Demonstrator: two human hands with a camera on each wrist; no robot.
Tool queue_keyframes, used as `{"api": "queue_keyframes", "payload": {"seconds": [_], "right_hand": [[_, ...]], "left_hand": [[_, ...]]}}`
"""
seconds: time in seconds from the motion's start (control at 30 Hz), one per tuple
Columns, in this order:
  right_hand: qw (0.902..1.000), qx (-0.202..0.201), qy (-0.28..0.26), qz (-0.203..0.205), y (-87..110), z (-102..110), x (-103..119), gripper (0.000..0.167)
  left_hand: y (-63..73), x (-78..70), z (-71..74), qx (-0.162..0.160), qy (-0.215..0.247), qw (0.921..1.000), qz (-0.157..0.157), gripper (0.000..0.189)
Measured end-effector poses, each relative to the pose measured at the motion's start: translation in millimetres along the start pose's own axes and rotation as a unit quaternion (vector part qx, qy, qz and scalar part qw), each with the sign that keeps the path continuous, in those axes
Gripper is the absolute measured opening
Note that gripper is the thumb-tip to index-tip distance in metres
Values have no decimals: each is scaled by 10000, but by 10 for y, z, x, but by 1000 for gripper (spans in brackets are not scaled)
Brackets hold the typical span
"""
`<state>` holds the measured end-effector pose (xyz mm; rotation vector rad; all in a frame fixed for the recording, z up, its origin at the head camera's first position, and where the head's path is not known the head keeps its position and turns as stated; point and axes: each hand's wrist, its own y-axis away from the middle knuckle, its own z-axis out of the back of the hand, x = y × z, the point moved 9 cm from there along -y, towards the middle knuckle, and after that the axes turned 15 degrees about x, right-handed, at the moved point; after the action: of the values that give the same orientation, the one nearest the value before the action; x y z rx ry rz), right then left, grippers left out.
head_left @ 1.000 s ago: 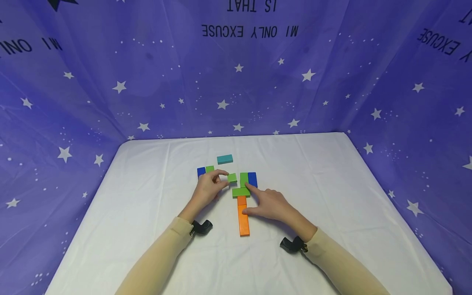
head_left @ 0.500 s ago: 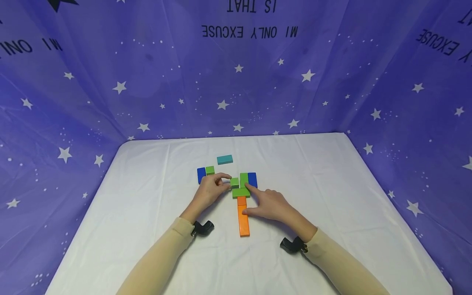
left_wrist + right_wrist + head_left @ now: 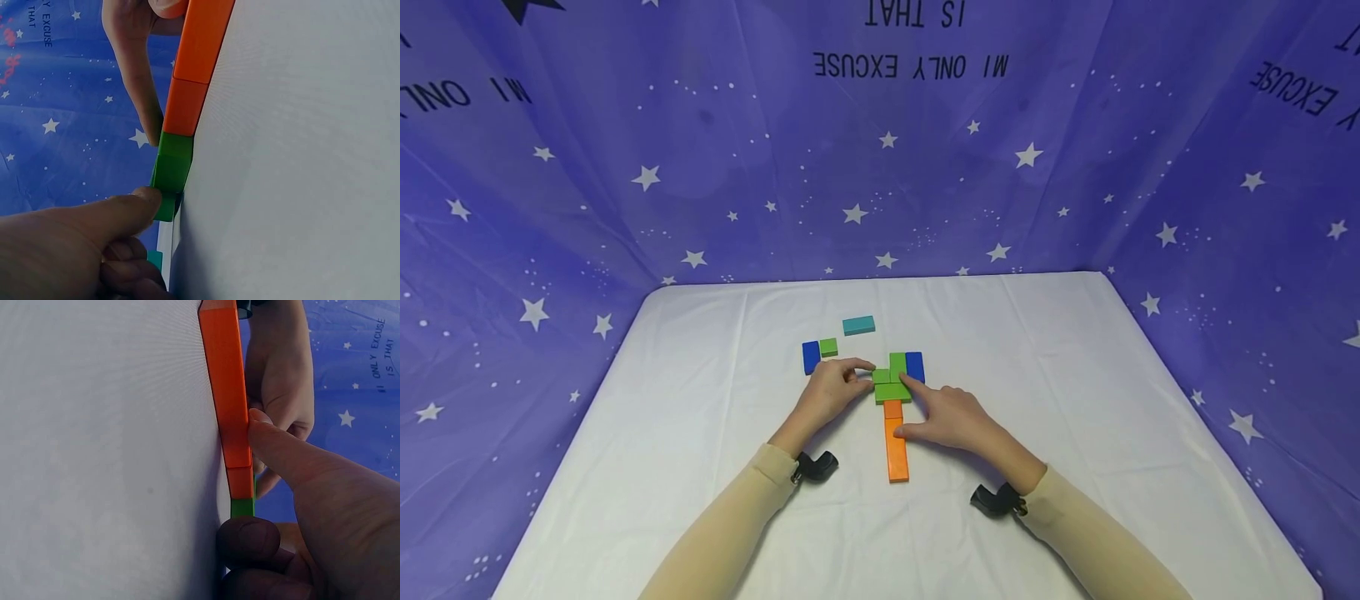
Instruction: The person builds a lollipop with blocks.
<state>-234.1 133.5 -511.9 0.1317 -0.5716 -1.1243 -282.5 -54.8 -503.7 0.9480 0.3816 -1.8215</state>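
Between thumb and index finger, my left hand [image 3: 829, 392] pinches a small green block [image 3: 881, 376]. That block lies against a taller green block [image 3: 898, 363] and above a crosswise green block [image 3: 892, 392]. A blue block [image 3: 914, 367] flanks the taller one on its right. Below, a short orange block [image 3: 892, 409] and a long orange block [image 3: 897, 458] form a stem. My right hand [image 3: 951, 414] touches the taller green block with its index fingertip and the long orange block [image 3: 228, 381] with its thumb. In the left wrist view, the left thumb presses the small green block [image 3: 165, 209].
A loose blue block [image 3: 811, 357] and a small green block [image 3: 828, 347] lie left of the arrangement. Farther back is a teal block [image 3: 859, 325]. A white cloth [image 3: 1037, 333] covers the table, with a purple starry curtain [image 3: 925, 192] behind.
My left hand has brought the small green block right and toward me, closing the gap to the other green blocks. The right hand has stayed in place.
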Motion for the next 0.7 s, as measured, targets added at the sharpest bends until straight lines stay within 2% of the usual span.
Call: {"api": "queue_keyframes", "payload": {"seconds": [0.37, 0.7], "right_hand": [[10000, 4, 17, -17, -3, 2, 3, 100], [10000, 35, 39, -56, -6, -3, -7, 101]], "left_hand": [[-4, 8, -20, 48, -209, 9996, 158, 25], [15, -32, -1, 10, -158, 9998, 72, 25]]}}
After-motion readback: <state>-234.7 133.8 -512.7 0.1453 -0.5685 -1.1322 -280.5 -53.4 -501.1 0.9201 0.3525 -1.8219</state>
